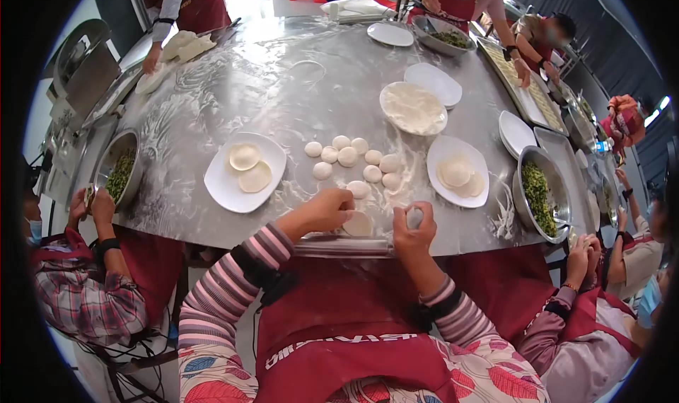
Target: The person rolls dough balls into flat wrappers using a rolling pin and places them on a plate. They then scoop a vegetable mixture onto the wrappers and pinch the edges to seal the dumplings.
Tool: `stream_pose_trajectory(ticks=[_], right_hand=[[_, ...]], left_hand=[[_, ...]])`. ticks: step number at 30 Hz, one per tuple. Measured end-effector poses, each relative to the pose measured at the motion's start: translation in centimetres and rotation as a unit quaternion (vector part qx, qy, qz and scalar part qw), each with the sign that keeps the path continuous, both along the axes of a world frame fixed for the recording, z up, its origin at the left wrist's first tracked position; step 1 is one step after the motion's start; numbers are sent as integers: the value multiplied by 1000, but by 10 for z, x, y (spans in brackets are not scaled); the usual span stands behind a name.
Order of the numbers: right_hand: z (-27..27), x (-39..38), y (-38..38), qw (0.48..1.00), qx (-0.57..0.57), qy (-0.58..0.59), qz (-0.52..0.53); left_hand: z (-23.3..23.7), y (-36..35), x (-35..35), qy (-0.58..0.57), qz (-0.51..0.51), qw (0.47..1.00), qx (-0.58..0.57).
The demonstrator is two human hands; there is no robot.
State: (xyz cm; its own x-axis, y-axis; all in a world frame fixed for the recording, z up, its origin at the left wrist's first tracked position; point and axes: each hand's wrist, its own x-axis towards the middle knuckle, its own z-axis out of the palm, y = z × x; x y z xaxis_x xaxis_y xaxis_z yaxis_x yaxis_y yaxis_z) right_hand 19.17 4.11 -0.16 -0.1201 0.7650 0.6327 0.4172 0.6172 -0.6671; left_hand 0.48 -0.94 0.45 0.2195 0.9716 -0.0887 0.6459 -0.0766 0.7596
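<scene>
My left hand (322, 212) is closed, its fingertips at the edge of a small flat dough wrapper (358, 225) on the floured steel table. My right hand (415, 237) curls at the right end of a smooth, greyish rolling pin (343, 248), which lies along the table's near edge. Just beyond the wrapper is a flattened dough piece (358, 189), with several more dough pieces (347, 156) grouped farther back. A white plate (219, 183) to the left bears two rolled wrappers (254, 177). On the right plate (460, 148) overlapping wrappers (461, 175) are stacked.
A dish of flour (414, 108) overlaps another white plate (442, 81). Steel bowls of chopped green filling (540, 198) stand at right, left and far back. Co-workers' hands (583, 258) are busy around the table. Behind, a large dough sheet (187, 45) lies at left.
</scene>
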Motion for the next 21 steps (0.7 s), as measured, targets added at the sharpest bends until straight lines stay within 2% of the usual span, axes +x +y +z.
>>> stream_pose_trajectory(ticks=[1,2,3,7,9,10,11,13,15,16,17,19,21], right_hand=[[0,3,-5,1000,-2,24,5],[-3,9,-13,999,-8,48,3],[-3,2,0,1000,6,5,-4],[3,-18,23,999,29,21,2],[3,-9,12,999,48,14,-11],[-4,6,-1,1000,6,-10,-5],[-5,16,-15,1000,-7,16,2],[-2,20,-24,998,26,49,23],[0,3,-3,1000,26,3,-10],[-2,-10,16,999,53,0,-14],[3,-21,26,1000,-8,7,5],[2,-32,38,1000,-3,6,8],[0,-19,28,1000,16,3,11]], left_hand=[[-1,-3,1,-43,15,998,-35],[-2,-3,5,-7,23,1000,-19],[-5,0,8,-7,13,1000,-28],[1,16,9,38,43,998,18],[2,9,5,57,-15,998,11],[2,4,3,63,-14,998,21],[3,2,0,63,-7,998,25],[1,-4,0,-11,47,999,-17],[-5,1,6,-33,12,999,-34],[-2,8,10,28,18,999,-7],[1,15,14,90,27,995,23],[3,18,16,88,57,994,28],[5,19,12,67,-4,998,1]])
